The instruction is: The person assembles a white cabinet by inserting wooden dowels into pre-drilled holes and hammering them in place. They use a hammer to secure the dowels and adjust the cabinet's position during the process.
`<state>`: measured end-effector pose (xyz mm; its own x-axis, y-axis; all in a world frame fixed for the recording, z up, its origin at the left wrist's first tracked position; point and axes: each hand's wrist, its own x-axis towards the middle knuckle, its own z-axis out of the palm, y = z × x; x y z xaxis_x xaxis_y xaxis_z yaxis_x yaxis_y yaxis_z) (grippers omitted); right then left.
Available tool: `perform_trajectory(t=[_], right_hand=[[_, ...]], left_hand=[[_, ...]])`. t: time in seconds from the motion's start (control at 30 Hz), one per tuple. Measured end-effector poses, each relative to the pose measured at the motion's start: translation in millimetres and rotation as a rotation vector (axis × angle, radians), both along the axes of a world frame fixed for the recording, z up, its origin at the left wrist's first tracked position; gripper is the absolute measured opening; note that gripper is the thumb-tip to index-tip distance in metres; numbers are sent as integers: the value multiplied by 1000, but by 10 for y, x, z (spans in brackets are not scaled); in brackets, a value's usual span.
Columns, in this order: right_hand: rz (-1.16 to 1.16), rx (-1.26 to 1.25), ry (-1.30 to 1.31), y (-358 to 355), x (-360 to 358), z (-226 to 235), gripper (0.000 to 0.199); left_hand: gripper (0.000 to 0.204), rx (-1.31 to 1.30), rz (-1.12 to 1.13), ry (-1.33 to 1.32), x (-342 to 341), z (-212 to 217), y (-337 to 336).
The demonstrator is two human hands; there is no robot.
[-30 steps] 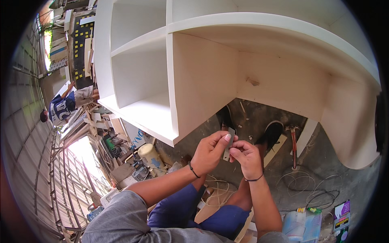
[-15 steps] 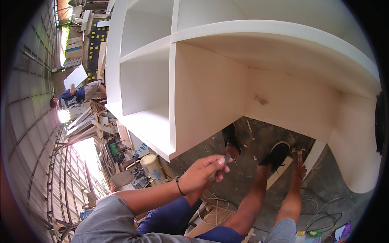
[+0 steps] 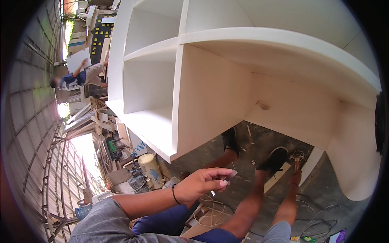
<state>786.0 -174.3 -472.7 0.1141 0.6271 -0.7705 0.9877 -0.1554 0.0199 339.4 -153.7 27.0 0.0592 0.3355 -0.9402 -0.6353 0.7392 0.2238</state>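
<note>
My left hand is raised in front of the white shelf unit, thumb and fingers drawn together. At its fingertips shows a small, pale, translucent piece whose kind I cannot make out. Lower down at the right, my right hand is closed around the handle of a red-handled tool; the tool's head is blurred, close to the floor. Beside that hand lie a white board strip and a pale wooden strip.
My feet in black shoes stand below the unit. Cables coil on the floor at lower right. A cream tank with a machine stands at left. Farther back, another person holds a white panel.
My left hand has moved slightly left and down, turning so its fingers point more to the right. The right hand with the tool has shifted slightly left. The other person's panel has moved.
</note>
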Motion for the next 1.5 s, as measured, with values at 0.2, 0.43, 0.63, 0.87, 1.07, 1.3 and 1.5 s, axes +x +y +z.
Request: perform_trajectory(t=[0.2, 0.43, 0.63, 0.87, 1.07, 1.3, 1.5], right_hand=[[-36, -24, -27, 235, -588, 1187, 30], [-9, -27, 338, 279, -646, 2496, 36], [-182, -181, 748, 981, -1723, 4161, 28], [-348, -54, 1229, 2009, -3415, 5198, 20], [-332, -61, 1396, 2767, -4637, 5502, 25], [-324, -263, 1353, 2929, -5189, 5438, 29], [-197, -250, 1296, 3032, -5234, 5345, 26]], left_hand=[[37, 78, -83, 173, 33, 528, 72], [13, 368, -55, 688, -234, 893, 283], [17, 364, 15, 1174, -764, 770, 611], [18, 407, 241, 1155, -1225, 377, 1003], [18, 490, 319, 979, -1349, 349, 1170], [13, 472, 434, 908, -1375, 220, 1218], [13, 485, 376, 1033, -1387, 245, 1257]])
